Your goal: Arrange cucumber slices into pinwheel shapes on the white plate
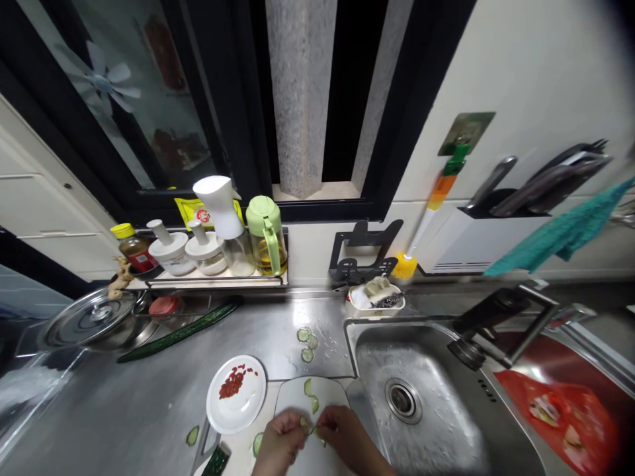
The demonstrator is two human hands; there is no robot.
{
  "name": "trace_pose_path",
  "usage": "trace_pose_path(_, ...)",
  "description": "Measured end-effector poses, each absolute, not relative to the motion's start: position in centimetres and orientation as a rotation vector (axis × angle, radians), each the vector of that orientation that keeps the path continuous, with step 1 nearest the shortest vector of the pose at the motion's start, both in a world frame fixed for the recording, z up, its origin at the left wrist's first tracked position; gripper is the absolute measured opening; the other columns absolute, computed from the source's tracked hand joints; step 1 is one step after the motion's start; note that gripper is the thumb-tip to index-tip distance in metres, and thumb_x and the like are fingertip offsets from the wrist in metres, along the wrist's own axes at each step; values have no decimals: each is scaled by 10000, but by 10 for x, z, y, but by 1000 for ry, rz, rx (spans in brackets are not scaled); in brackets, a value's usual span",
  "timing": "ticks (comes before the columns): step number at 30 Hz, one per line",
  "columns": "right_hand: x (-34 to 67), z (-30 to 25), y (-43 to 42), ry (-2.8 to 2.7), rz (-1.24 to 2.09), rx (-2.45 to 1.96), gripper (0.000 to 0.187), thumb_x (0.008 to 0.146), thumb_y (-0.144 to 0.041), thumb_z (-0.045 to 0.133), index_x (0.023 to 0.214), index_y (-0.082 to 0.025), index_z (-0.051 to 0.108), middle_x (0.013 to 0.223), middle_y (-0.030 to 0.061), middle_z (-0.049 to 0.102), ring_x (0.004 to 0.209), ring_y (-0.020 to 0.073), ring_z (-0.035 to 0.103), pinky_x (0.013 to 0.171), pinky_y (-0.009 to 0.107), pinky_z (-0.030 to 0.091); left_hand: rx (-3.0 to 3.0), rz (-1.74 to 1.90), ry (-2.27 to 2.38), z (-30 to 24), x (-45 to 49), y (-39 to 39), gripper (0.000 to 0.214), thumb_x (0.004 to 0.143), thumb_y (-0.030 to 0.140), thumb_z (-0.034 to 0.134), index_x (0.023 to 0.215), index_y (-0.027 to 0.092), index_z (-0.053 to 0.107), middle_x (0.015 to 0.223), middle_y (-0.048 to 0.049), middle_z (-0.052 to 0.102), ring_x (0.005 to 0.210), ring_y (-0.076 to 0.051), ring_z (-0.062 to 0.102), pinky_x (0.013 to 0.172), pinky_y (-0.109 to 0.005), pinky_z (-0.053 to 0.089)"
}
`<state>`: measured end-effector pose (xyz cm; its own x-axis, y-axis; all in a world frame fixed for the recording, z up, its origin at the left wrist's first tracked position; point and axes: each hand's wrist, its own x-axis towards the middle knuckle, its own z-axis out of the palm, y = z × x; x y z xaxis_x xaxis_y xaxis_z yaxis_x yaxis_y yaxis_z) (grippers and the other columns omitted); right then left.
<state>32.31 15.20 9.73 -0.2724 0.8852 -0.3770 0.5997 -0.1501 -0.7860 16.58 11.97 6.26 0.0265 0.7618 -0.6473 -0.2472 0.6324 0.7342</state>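
Observation:
My left hand (284, 439) and my right hand (342, 433) meet over a white plate or board (288, 395) at the bottom centre. Each hand pinches a thin piece of cucumber slice (303, 422) between thumb and fingers; whether it is one piece or two is hard to make out. Curved cucumber pieces (311, 396) lie in an S shape just beyond my fingertips. To the left, a round white plate (215, 403) holds red goji berries (232, 383). A cut cucumber end (217, 460) and a cucumber slice (256, 444) are beside my left wrist.
Several cucumber slices (307, 344) lie on the steel counter (163, 403), with a whole cucumber (181, 330) behind. A sink (426, 396) with a tap (526, 330) and a red bag (565, 410) are on the right. Bottles, including an oil jug (265, 238), line the back shelf.

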Motion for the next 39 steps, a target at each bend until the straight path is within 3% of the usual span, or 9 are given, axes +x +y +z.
trace_pose_path(7,322,100,185,-2232,1000,-1767,177,709,-155,498,657,-184,664,630,9,675,608,128,569,559,239,332,1032,726,1748,60,169,134,138,699,301,543,696,204,642,563,55,537,578,-96,475,602,-208,372)
trace_pose_path(16,313,97,210,-2444,823,-1778,223,791,-196,468,752,-202,687,784,70,714,875,221,592,701,310,354,1081,630,1971,64,183,150,179,764,262,466,707,220,630,590,36,589,590,-116,524,625,-217,379)
trace_pose_path(39,307,93,211,-2582,744,-1773,194,833,-184,474,853,-166,666,930,90,710,997,267,574,775,378,382,1109,582,1992,59,191,150,162,814,228,436,739,239,580,599,38,590,580,-110,516,604,-194,338)
